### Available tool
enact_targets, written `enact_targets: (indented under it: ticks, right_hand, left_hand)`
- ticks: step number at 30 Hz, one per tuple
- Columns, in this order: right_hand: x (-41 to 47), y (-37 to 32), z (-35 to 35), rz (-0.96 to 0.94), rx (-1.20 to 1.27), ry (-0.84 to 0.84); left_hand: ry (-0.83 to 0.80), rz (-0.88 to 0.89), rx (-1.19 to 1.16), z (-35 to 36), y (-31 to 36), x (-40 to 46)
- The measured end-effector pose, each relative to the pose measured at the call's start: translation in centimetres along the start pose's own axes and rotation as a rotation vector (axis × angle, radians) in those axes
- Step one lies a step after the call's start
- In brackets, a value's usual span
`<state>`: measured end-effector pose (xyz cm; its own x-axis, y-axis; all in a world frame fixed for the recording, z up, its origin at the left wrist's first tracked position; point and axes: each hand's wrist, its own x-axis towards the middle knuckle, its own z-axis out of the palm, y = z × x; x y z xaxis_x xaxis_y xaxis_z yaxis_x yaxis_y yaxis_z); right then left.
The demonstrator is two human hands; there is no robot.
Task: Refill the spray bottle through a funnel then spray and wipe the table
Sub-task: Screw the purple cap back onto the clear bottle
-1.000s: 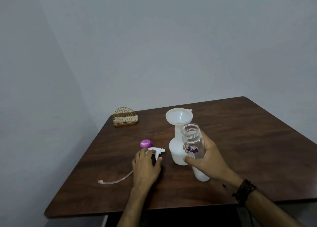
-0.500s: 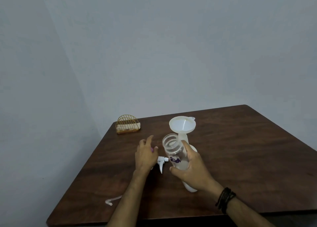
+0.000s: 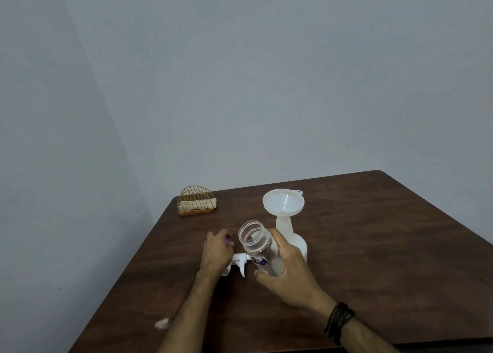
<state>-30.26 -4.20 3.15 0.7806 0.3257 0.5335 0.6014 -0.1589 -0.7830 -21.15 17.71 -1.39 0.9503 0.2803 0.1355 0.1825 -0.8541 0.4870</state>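
A white spray bottle stands on the dark wooden table with a white funnel in its neck. My right hand grips a clear open bottle with a purple label, tilted with its mouth up and to the left. My left hand is curled over a purple cap, of which only an edge shows. The white trigger spray head lies on the table just under and right of that hand, its tube end near the front left edge.
A gold wire napkin holder with white napkins sits at the table's far left corner. Grey walls close off the left and the back. The table's left edge runs diagonally close to my left arm.
My left hand moved from the spray head up to the purple cap and curled over it. My right hand carried the clear bottle left and tilted it. The camera view rose.
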Motion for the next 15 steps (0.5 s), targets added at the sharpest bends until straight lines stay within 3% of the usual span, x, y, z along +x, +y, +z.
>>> enact_targets:
  ticks: [7, 12, 15]
  right_hand:
    - [0.5, -0.2, 1.3, -0.013, 0.016, -0.035]
    - [0.8, -0.1, 1.4, -0.001, 0.072, -0.012]
    - [0.8, -0.1, 1.1, 0.015, 0.104, 0.018]
  left_hand:
    - [0.252, 0.140, -0.330, -5.1, 3.5, -2.5]
    - [-0.066, 0.108, -0.769, -5.9, 5.8, -3.9]
    - [-0.073, 0.165, -0.953, -6.2, 7.3, -5.3]
